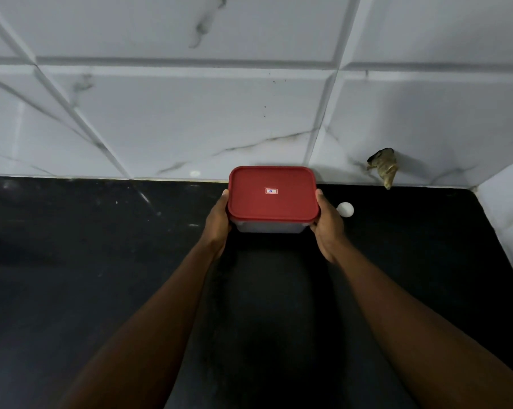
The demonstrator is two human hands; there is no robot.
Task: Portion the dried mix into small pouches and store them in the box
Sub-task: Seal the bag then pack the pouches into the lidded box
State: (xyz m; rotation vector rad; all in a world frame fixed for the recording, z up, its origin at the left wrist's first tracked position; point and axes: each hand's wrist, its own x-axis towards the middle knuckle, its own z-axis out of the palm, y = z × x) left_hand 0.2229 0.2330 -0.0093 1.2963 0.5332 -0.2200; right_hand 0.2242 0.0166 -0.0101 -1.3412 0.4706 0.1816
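A black stone surface [102,261] runs back to a wall of white marble-look tiles [190,113], and a second tiled wall [509,208] closes it off on the right, making a corner at the far right. The left half of the surface and the near strip between the two forearms lie open. At the foot of the back wall, right of centre, a crumpled brownish wad [383,166] sticks out of the tiles, and a small white round object [346,209] lies on the surface just beside the right grip [327,228].

The box [270,227] is held near the back edge, its far side close to the wall. The left grip [218,222] clasps its left end and the right grip its right end, fingers curled round the sides, thumbs up against the rim. Whether its base touches the surface cannot be told. The box has a pale translucent body and a red lid [273,202], rectangular with rounded corners, fitted on, with a small red-and-white sticker [271,191] at its centre. The contents cannot be seen.
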